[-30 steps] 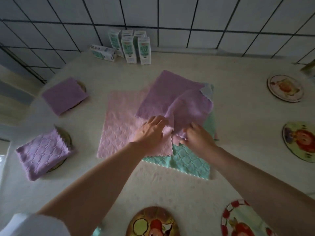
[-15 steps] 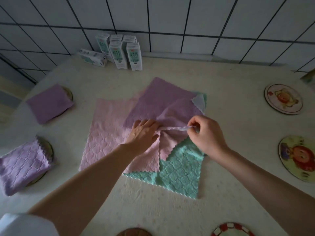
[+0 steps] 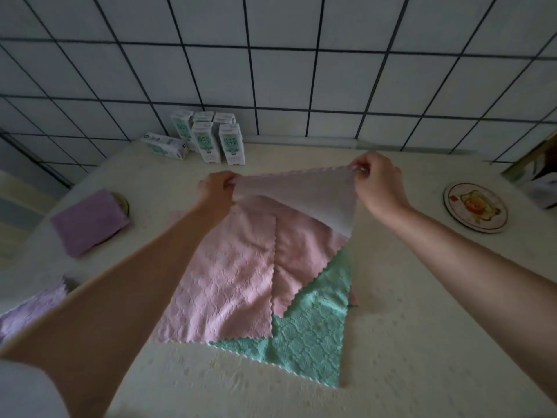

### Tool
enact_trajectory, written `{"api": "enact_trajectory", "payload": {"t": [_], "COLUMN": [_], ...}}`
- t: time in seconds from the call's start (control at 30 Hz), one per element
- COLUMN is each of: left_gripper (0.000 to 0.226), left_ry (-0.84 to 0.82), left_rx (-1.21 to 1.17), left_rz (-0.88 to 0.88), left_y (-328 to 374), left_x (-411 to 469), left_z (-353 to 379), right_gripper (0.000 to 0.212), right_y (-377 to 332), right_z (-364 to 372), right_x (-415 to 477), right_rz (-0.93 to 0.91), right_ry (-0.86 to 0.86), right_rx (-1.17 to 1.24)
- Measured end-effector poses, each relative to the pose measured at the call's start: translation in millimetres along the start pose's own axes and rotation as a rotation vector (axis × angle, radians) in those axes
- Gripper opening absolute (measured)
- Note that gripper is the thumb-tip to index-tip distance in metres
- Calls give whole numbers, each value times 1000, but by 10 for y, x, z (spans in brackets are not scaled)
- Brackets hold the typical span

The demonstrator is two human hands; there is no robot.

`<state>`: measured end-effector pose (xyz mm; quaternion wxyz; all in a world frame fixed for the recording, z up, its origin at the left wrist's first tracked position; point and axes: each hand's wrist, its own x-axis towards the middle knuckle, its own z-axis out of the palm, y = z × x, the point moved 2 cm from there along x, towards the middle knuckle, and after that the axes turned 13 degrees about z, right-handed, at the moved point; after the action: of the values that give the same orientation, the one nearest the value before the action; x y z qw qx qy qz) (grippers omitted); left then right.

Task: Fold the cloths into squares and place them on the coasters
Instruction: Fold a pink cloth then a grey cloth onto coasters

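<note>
A lilac cloth (image 3: 304, 196) hangs stretched in the air above the pile. My left hand (image 3: 215, 190) pinches its left corner and my right hand (image 3: 376, 182) pinches its right corner. Under it lie a pink cloth (image 3: 229, 276), a second pink cloth (image 3: 301, 254) and a green cloth (image 3: 310, 333), flat and overlapping on the table. At the left a folded purple cloth (image 3: 87, 221) rests on a coaster (image 3: 122, 203). Another folded purple cloth (image 3: 30, 309) shows at the left edge, partly behind my left forearm. A bare picture coaster (image 3: 474, 206) lies at the right.
Several small milk cartons (image 3: 211, 140) stand at the back of the table against the tiled wall (image 3: 271, 70), one lying on its side (image 3: 164, 145). The cream tablecloth (image 3: 422, 342) covers the table. A dark object sits at the far right edge (image 3: 539, 176).
Both hands have lifted the lilac cloth off the pile and pulled it taut by two corners, moving up and away from me. The camera has tilted up; the near coasters have left view.
</note>
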<state>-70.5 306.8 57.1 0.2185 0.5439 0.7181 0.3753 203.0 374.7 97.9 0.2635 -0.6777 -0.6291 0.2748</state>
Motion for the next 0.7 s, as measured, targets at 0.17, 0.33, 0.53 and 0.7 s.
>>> {"api": "enact_trajectory", "payload": {"t": [0.17,0.33,0.53,0.7], "left_gripper": [35,29,23,25], "left_ry": [185,254,178,20], "left_rx": [94,203,299,291], "left_rz": [215,482,624,626], "left_y": [555,702,203,-385], "left_x": [128,-414,-1519,-2617], "left_z": [-412,-714,-726,-589], "right_gripper": [19,17,14,26], "right_y": [-402,-364,172,786], "right_z": [-423,-594,-415,-94], "right_x": [-53,-514,-1541,-2478], "right_rz": [-127,-242,-276,-201], "right_ry": [116,162,94,-15], "right_rx": [143,200,134,19]}}
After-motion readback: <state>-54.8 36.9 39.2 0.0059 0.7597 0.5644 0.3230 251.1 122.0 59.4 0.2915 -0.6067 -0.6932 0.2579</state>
